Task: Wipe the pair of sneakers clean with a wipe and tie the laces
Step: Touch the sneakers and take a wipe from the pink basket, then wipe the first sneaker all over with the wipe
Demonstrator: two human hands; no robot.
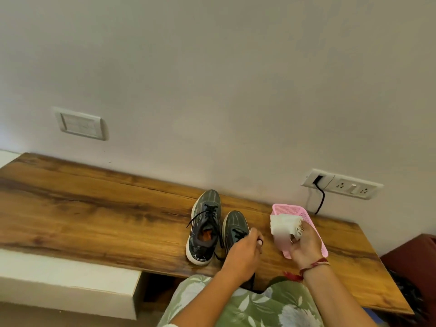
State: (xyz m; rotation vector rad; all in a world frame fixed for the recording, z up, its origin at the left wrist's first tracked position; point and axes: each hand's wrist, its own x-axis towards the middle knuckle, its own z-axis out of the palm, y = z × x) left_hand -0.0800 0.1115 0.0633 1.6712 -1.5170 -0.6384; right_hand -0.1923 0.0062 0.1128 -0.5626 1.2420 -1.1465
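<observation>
On a wooden worktop [94, 208] against a pale wall, a dark grey sneaker [204, 228] with loose black laces [210, 212] stands free, and a second sneaker [234, 223] stands just beside it. Both lie lengthwise away from the person, toes toward the wall and heels toward the front edge. The left hand [243, 252] curls its fingers round the heel end of the second sneaker, while the right hand [306, 244] pinches a crumpled white wipe [283, 226] above a pink basket [290, 209].
</observation>
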